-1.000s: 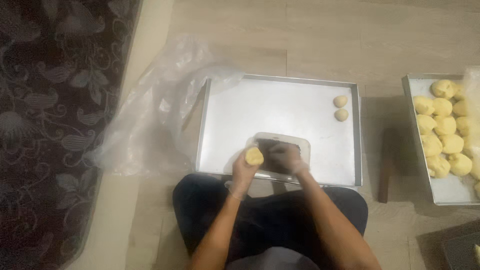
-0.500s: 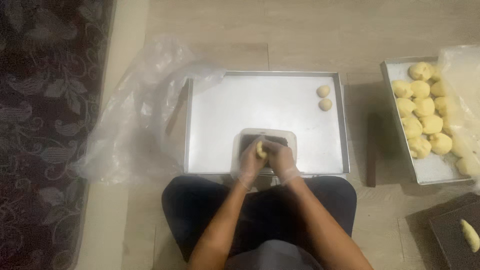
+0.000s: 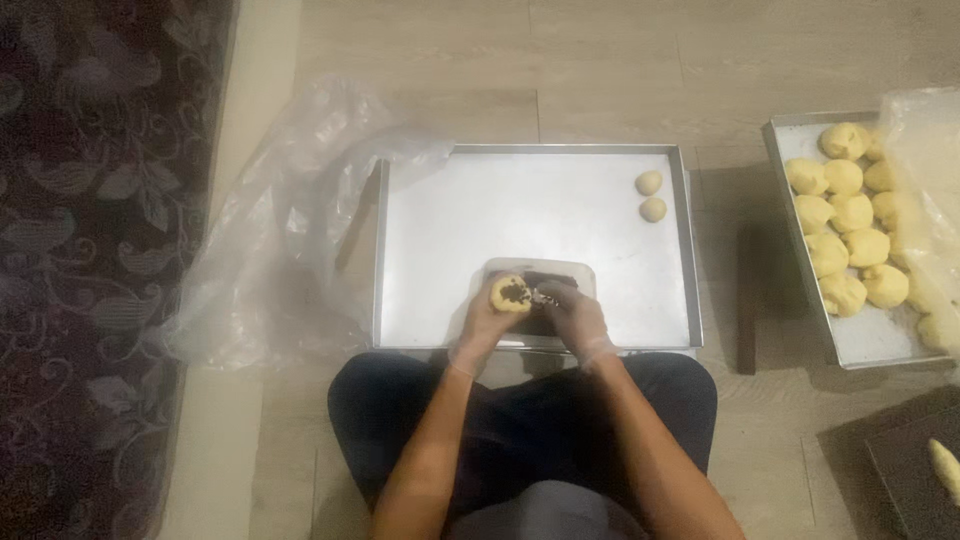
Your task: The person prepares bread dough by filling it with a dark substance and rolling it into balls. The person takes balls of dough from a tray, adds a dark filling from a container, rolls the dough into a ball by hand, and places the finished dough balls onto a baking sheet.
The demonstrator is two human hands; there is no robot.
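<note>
My left hand (image 3: 484,325) holds a flattened piece of yellow dough (image 3: 511,294) with dark filling in its middle. My right hand (image 3: 573,318), in a thin clear glove, is right beside the dough and seems to grip a small utensil at the filling. Both hands hover over a small clear container of dark filling (image 3: 545,276) that rests on the near edge of a large metal tray (image 3: 520,220). Two finished dough balls (image 3: 651,195) lie at the tray's far right corner.
A second tray (image 3: 860,335) with several dough balls stands to the right, partly under clear plastic (image 3: 925,170). A crumpled clear plastic bag (image 3: 280,240) lies left of the big tray. A patterned dark rug (image 3: 90,250) covers the left. A dark strip (image 3: 747,300) lies between the trays.
The dough, closed between both hands half a second ago, now sits open in my left hand with dark filling on it. The view has shifted slightly.
</note>
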